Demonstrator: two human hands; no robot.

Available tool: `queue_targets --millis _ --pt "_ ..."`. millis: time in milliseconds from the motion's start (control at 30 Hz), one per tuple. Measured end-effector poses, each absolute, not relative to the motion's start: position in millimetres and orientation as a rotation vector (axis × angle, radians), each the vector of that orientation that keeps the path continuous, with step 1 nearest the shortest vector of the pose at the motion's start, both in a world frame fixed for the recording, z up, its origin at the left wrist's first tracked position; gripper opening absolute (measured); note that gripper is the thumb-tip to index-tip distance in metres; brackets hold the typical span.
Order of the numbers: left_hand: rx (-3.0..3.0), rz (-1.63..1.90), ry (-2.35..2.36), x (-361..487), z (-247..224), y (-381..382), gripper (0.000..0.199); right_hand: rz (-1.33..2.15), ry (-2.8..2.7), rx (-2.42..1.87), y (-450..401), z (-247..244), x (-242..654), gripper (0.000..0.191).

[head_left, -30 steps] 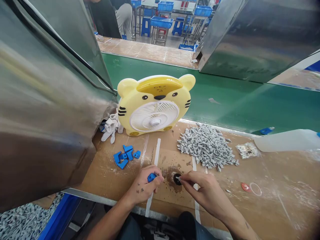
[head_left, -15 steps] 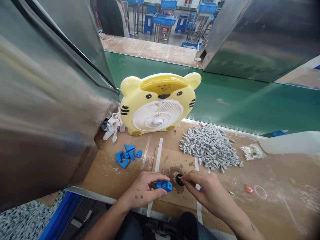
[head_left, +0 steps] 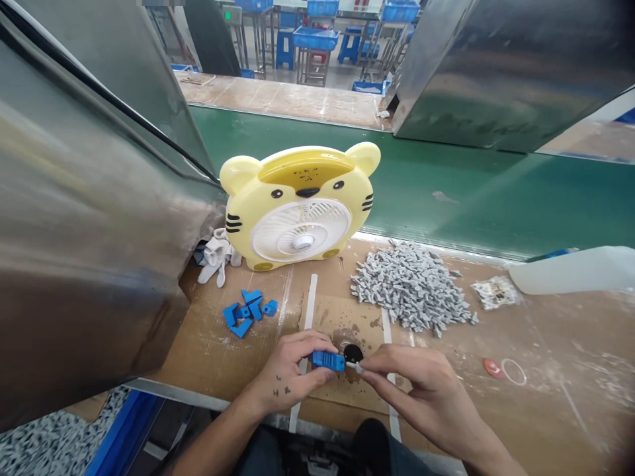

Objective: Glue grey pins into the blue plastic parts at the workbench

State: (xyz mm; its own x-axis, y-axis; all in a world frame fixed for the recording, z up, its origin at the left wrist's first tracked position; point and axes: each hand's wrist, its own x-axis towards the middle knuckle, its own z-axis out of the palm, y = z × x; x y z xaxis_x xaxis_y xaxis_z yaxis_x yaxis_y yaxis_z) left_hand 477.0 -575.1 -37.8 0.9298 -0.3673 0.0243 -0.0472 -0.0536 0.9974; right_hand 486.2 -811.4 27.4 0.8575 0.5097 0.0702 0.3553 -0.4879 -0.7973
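Observation:
Between the thumb and fingers of my left hand point(head_left: 292, 370) is a blue plastic block point(head_left: 327, 360) with ridges along its side. My right hand point(head_left: 417, 383) pinches a small pale stick-like piece point(head_left: 353, 366), its tip close to the block's right end; whether they touch I cannot tell. Just behind that piece, a round black pad or dish point(head_left: 353, 353) lies on a stained cardboard sheet point(head_left: 327, 317). Farther off to the right is a heap of small grey pieces point(head_left: 411, 284). Several loose blue plastic pieces point(head_left: 243, 320) lie to the left of my hands.
A yellow animal-faced fan point(head_left: 238, 198) stands at the back, beside white gloves point(head_left: 215, 254). Metal housings point(head_left: 99, 218) rise on both sides. Beyond runs a green belt point(head_left: 471, 198). At right are a small bag point(head_left: 496, 293), a translucent container point(head_left: 570, 270) and a red disc point(head_left: 493, 367).
My right hand has drawn the pale piece off the black round thing and brought it up to the blue block's end. The left hand keeps hold of the block, now turned slightly.

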Motion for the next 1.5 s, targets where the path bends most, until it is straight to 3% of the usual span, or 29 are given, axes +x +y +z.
queue_targets --millis 433,600,733,867,1067,1300,1433,1500 --pt "1.833 -0.108 -0.450 505 -28 -595 0.022 0.247 -0.548 -2.104 -804 17 514 0.019" --pt "2.170 -0.065 -0.406 533 -25 -576 0.058 0.251 -0.461 -2.339 -825 26 582 0.026" --pt "2.640 0.229 -0.334 520 -28 -519 0.038 0.119 -0.418 -2.614 -830 23 658 0.023" --pt "2.879 0.190 -0.437 500 -56 -480 0.037 0.136 -0.502 -2.677 -824 1 703 0.016" --pt "2.868 0.285 -0.442 499 -77 -482 0.024 0.096 -0.558 -2.761 -849 -5 690 0.027" --pt "2.790 0.384 -0.595 505 -67 -491 0.012 0.136 -0.953 -2.851 -832 -17 657 0.016" --pt "2.748 0.405 -0.549 506 -73 -494 0.011 -0.079 -0.850 -2.999 -813 -41 619 0.044" --pt "2.743 0.422 -0.534 506 -76 -494 0.012 -0.187 -0.757 -3.058 -811 -52 604 0.049"
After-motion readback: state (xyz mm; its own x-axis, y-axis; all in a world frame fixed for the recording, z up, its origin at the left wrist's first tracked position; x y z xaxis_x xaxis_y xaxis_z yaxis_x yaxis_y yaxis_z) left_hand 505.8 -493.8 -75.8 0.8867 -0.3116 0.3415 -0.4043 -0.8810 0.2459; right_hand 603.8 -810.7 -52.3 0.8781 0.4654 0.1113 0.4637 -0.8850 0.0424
